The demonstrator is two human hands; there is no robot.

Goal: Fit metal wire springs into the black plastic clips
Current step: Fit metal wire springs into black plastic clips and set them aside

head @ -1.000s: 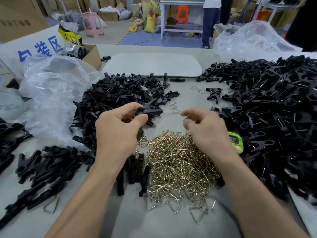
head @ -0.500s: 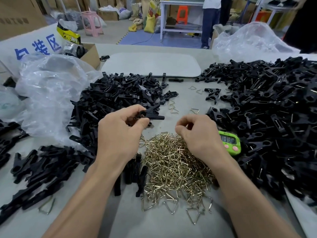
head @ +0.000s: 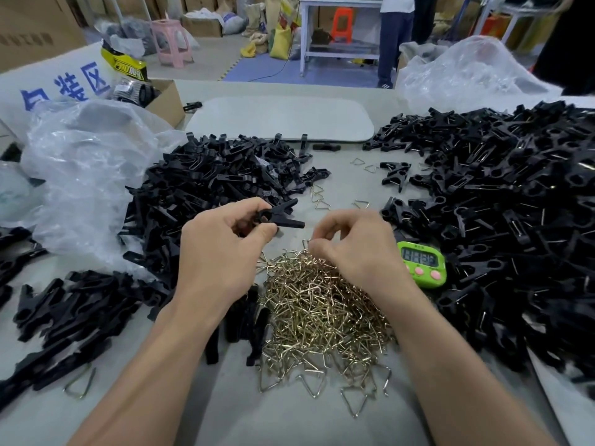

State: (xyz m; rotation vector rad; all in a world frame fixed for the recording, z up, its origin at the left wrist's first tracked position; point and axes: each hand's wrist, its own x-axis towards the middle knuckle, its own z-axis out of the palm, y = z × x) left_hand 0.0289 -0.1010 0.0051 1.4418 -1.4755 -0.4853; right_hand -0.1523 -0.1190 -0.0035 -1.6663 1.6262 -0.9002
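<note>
Your right hand (head: 357, 249) dropped to the pile (head: 322, 310), fingers (head: 323, 245) pinching a spring (head: 305, 243); your left hand (head: 219, 252) kept gripping the clip (head: 280, 217), ready for fitting.

Findings:
1. 1 black clip (head: 279, 217), pinched in the left hand (head: 222, 252), lies roughly level above the table with its tips pointing right.
2. Spring heap (head: 322, 310): brass-coloured wire triangles, tangled, at table centre. The right hand (head: 357, 249) has curled fingers at its far edge; whether they pinch a spring is unclear.
3. Clip heaps: 1 left of centre (head: 225, 181), 1 larger at right (head: 499, 204), 1 flatter at near left (head: 64, 310).
4. Loose springs (head: 318, 197) lie between the 2 far heaps.
</note>
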